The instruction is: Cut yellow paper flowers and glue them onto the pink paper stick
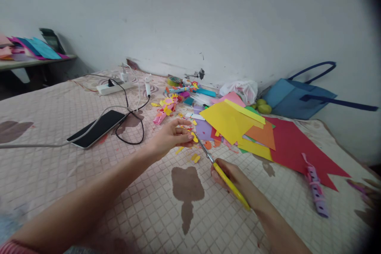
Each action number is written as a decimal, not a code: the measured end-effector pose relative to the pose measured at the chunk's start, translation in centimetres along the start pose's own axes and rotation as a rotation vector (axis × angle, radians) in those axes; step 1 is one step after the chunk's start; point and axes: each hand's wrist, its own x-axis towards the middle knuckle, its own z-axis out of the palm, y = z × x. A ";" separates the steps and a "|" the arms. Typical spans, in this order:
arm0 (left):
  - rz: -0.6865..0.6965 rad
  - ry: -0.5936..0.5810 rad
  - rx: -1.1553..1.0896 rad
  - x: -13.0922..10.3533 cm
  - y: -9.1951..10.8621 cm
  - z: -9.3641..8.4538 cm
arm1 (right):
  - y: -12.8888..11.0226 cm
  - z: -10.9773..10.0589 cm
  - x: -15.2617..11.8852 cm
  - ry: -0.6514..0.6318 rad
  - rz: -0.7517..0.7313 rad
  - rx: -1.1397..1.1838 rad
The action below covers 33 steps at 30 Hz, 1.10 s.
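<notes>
Patterned cloth (143, 198) spreads below a pale wall (178, 20); at centre, the left hand (170, 138) pinches a small yellow piece (195, 137) in its fingers, likely to steady it; the right hand (230, 174) grips yellow-handled scissors (229, 184), tips angled far left towards it.

Looks like a home: quilted cover (149, 214), power strip (104, 89), scuffed wall (178, 16).

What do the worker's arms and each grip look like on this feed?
The left grip and right grip are bare human hands, with no glove, ring or watch visible. The left forearm is bare up to a pinkish-red sleeve at the picture's lower left corner. The right forearm is bare as far as it shows.
</notes>
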 end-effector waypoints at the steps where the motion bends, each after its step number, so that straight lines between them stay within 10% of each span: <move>1: -0.001 0.004 -0.004 0.0 0.0 0.0 | -0.2 0.0 0.0 0.000 -0.002 0.001; 33: 0.009 0.128 -0.096 -0.3 -0.8 1.0 | -0.1 0.1 0.3 0.028 0.011 -0.166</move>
